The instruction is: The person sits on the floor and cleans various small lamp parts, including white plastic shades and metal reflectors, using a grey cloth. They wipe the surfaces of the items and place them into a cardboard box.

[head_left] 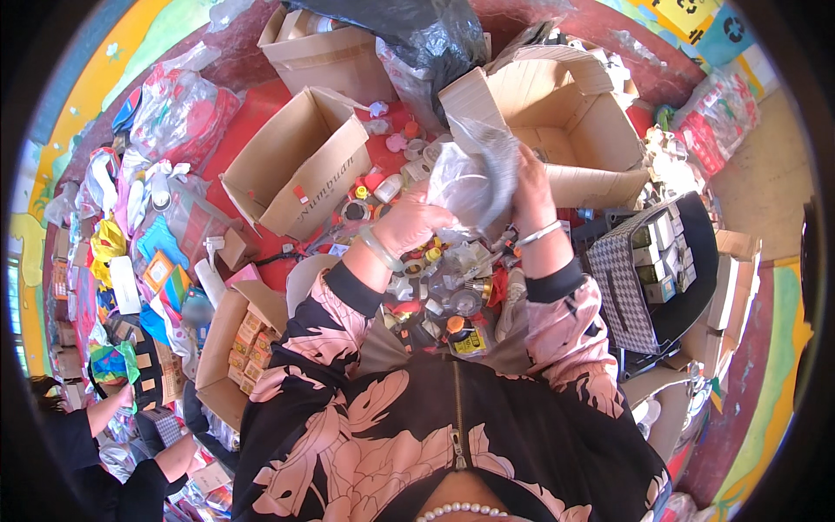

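Observation:
My left hand (407, 228) grips the edge of a crumpled piece of clear plastic (454, 184), held up in front of me. Close beside it, my right hand (532, 193) is closed on a curved grey piece (499, 165), smeared by motion. The two pieces touch or overlap; I cannot tell whether they are joined. Below my hands lies a mixed heap of small bottles, caps and clear plastic parts (448, 283). An orange-capped bottle (456, 325) lies low in that heap.
An open cardboard box (300, 165) stands ahead left, a larger one (574, 130) ahead right. A houndstooth bin (622, 287) of small boxes is at my right. Left are a carton of small orange boxes (224, 348) and another person's arms (178, 457).

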Action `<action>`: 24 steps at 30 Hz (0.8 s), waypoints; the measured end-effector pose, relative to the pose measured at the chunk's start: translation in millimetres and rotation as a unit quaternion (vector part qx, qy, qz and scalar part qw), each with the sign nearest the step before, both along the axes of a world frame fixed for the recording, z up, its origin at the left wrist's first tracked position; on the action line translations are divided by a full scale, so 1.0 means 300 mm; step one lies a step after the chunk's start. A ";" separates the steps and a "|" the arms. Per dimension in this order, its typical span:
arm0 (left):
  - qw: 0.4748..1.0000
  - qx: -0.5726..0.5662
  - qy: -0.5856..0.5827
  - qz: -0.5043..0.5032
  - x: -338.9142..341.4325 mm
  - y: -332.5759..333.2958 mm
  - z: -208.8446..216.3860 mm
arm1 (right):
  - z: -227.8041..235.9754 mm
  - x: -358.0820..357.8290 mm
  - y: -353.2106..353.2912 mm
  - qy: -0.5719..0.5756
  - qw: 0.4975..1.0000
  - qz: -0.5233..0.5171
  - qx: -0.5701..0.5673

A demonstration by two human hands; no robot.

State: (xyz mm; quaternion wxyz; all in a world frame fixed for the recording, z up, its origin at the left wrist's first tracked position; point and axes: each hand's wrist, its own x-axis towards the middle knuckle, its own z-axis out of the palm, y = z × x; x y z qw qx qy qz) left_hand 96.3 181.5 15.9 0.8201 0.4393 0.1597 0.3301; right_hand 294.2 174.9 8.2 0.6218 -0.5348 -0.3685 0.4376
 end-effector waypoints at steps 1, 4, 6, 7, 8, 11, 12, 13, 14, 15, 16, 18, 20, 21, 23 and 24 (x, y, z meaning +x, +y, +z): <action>0.997 -0.064 -0.048 0.017 -0.015 -0.005 -0.003 | 0.023 0.036 0.004 -0.023 0.993 0.098 0.060; 0.993 -0.075 -0.077 0.041 -0.043 0.021 0.008 | 0.119 0.103 -0.011 0.444 0.889 0.087 0.069; 0.993 -0.092 -0.064 0.028 -0.072 0.051 -0.011 | 0.163 0.153 -0.021 0.473 0.843 0.154 0.206; 0.994 -0.098 -0.051 0.020 -0.071 0.050 -0.009 | 0.216 0.130 -0.050 0.471 0.845 0.148 0.207; 0.994 -0.103 -0.039 0.012 -0.071 0.047 -0.002 | 0.214 0.121 -0.057 0.426 0.857 0.183 0.224; 0.997 -0.052 0.044 -0.048 -0.054 0.031 0.015 | 0.129 0.079 -0.054 0.281 0.899 0.266 0.206; 0.994 -0.022 0.076 -0.075 -0.047 0.030 0.015 | 0.073 0.049 -0.042 0.228 0.911 0.288 0.187; 0.985 0.061 0.128 -0.097 -0.048 0.028 0.028 | 0.086 -0.001 -0.047 0.114 0.936 0.288 0.170; 0.994 0.018 0.046 -0.100 -0.049 0.021 0.005 | 0.101 -0.048 -0.054 -0.004 0.946 0.285 0.154; 0.994 -0.024 -0.037 -0.096 -0.057 0.013 -0.020 | 0.150 -0.101 -0.081 -0.186 0.940 0.248 0.140; 0.983 -0.124 -0.024 -0.135 -0.046 0.022 0.042 | 0.149 -0.108 -0.087 -0.172 0.950 0.241 0.097; 0.996 -0.014 0.009 -0.092 -0.018 0.041 0.010 | 0.148 -0.114 -0.089 -0.146 0.964 0.223 0.012; 0.991 -0.081 -0.028 -0.100 -0.003 0.033 0.031 | 0.107 -0.129 -0.089 -0.160 0.975 0.149 0.037; 0.993 -0.085 -0.033 -0.078 0.000 0.034 0.015 | 0.091 -0.143 -0.089 -0.164 0.978 0.117 0.053; 0.993 -0.079 -0.060 -0.067 -0.005 0.067 -0.037 | 0.117 -0.165 -0.102 -0.316 0.938 0.049 0.131; 0.992 -0.067 -0.078 -0.077 -0.012 0.101 -0.090 | 0.118 -0.167 -0.104 -0.383 0.905 0.017 0.185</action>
